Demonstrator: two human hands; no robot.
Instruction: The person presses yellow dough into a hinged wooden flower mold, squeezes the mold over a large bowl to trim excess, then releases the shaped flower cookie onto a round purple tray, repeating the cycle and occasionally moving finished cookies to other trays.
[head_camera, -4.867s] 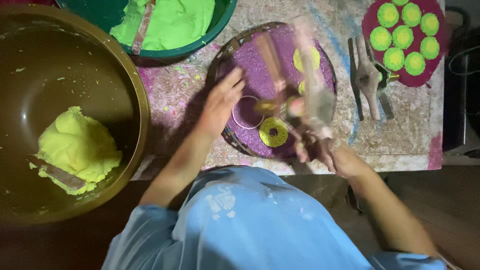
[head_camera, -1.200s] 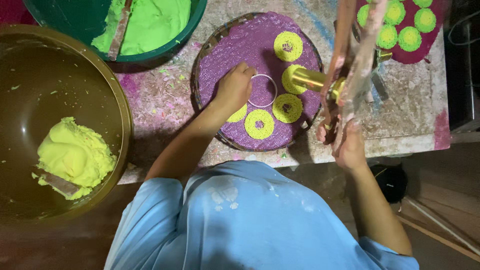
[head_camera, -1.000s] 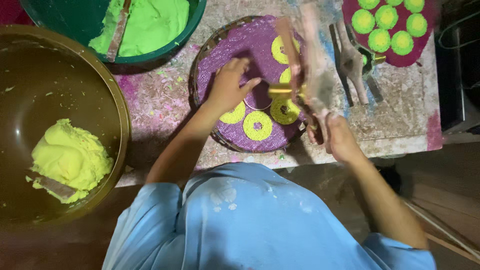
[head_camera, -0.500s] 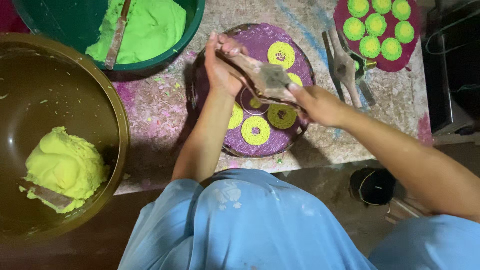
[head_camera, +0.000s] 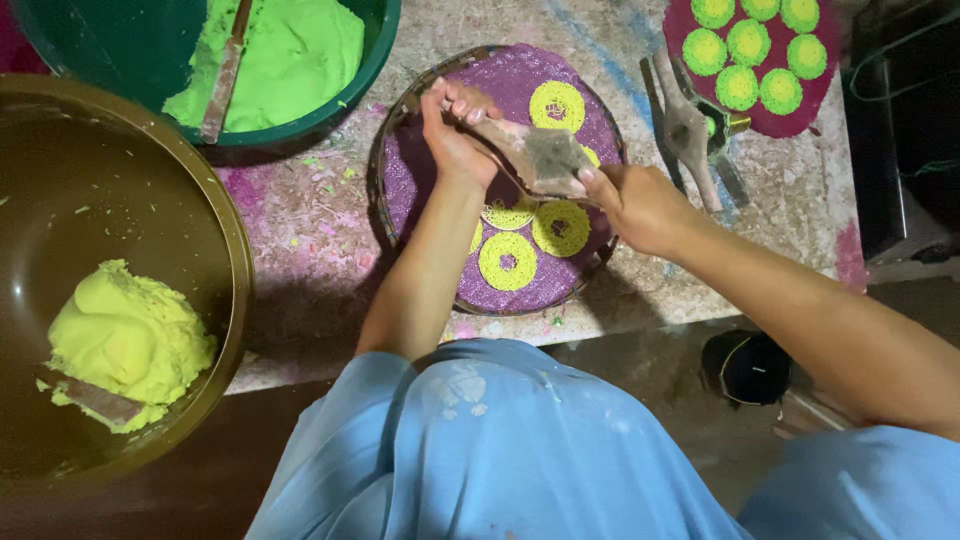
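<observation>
Since half a second before, my hands had barely shifted, both remaining on the wooden press (head_camera: 535, 160) over the purple tray (head_camera: 420, 190). My left hand (head_camera: 455, 135) was clenched around its far handle; my right hand (head_camera: 635, 205) gripped the near end, fingers wrapped tight. The press lay tilted above the yellow spiral coils (head_camera: 508, 260) on the tray. Beyond sat a second press (head_camera: 690, 125), a plate of green coils (head_camera: 750, 60), the green dough bowl (head_camera: 290, 60), and the brown bowl (head_camera: 200, 200) of yellow dough (head_camera: 120, 335).
</observation>
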